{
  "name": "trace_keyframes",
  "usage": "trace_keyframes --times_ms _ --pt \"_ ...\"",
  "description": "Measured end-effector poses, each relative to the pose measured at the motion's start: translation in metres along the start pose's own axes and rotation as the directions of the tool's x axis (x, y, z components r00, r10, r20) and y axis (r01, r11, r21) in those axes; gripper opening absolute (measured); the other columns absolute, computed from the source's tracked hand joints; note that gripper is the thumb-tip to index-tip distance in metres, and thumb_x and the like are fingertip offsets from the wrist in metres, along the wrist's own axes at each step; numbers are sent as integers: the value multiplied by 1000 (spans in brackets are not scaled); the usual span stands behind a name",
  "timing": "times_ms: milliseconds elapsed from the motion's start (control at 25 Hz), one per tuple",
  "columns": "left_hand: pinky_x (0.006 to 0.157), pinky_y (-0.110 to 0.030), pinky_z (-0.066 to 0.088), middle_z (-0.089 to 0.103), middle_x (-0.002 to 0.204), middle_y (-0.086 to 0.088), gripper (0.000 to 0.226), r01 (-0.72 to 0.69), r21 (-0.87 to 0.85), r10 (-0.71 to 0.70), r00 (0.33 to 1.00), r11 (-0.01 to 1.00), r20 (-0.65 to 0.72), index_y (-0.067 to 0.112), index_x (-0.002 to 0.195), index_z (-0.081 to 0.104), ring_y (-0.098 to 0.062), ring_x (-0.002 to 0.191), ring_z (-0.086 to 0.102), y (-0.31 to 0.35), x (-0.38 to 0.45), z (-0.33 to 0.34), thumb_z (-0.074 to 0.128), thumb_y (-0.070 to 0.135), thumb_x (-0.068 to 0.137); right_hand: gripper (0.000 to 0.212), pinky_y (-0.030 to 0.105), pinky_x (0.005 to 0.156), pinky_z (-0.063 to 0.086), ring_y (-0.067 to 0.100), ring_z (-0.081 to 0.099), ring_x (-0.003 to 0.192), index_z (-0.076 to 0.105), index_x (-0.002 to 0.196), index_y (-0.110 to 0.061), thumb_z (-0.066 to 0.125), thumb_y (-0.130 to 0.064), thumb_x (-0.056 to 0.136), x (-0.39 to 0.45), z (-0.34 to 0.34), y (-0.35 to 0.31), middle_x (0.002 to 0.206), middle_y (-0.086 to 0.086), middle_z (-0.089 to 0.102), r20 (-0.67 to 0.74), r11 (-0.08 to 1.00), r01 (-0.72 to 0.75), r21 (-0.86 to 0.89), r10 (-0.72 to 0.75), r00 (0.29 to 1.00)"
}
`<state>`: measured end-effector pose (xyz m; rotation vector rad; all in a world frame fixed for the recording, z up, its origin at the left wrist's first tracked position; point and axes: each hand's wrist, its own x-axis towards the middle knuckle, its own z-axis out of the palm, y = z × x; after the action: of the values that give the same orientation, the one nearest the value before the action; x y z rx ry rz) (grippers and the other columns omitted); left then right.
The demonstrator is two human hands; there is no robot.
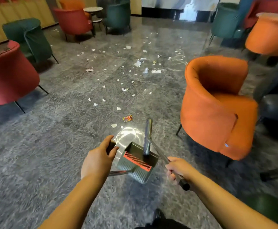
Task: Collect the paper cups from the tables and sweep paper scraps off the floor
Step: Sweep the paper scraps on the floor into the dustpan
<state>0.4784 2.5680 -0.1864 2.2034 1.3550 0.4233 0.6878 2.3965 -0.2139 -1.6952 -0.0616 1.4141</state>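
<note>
My left hand (99,160) grips the dark top of the dustpan handle. The grey-green dustpan (137,164) with a red comb strip hangs tilted just above the floor between my hands. My right hand (178,169) is closed around the metal broom handle (161,156) near its black end cap. The narrow broom head (147,138) points away from me over the pan. White paper scraps (137,63) lie scattered across the grey floor ahead, the nearest scrap (114,125) just beyond the pan. A red and yellow wrapper (127,118) lies close to it. No paper cups are visible.
An orange armchair (217,104) stands close on my right, with a dark seat (277,104) behind it. A red armchair (7,75) and a green one (29,38) stand on the left. Farther back are more chairs and a small round table (93,9).
</note>
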Motion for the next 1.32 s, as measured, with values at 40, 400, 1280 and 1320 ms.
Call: trace_keyframes --times_ms 40,400,1280,1320 --pt "69 -33 49 72 104 1 47 5 -9 -5 1000 1000 -3 48 138 42 -25 94 66 13 31 3 55 50 92 53 13 33 30 10 39 32 31 136 -30 39 3 96 19 -6 -27 59 8 45 -6 999 -12 -31 12 1000" --pt "66 -31 47 73 103 2 50 -53 -34 52 998 998 -42 48 139 41 -24 91 66 67 326 41 56 50 91 57 12 33 29 9 39 30 23 149 -14 38 3 98 204 -21 -265 65 10 44 -90 1000 -2 31 5 996" --pt "61 -31 46 73 99 -2 51 -55 -22 53 996 998 -73 49 139 41 -26 87 66 193 1047 112 57 51 90 39 12 37 30 10 39 32 45 130 -17 41 0 95 691 -54 -819 47 5 48 -31 1000 11 -12 -12 999" --pt "62 -31 46 73 98 -2 51 -48 -27 46 996 998 -81 49 138 41 -26 87 67 200 1075 111 58 51 90 38 13 38 30 11 40 32 46 127 -22 42 0 96 711 -56 -846 45 4 49 -24 1000 15 -20 -15 1000"
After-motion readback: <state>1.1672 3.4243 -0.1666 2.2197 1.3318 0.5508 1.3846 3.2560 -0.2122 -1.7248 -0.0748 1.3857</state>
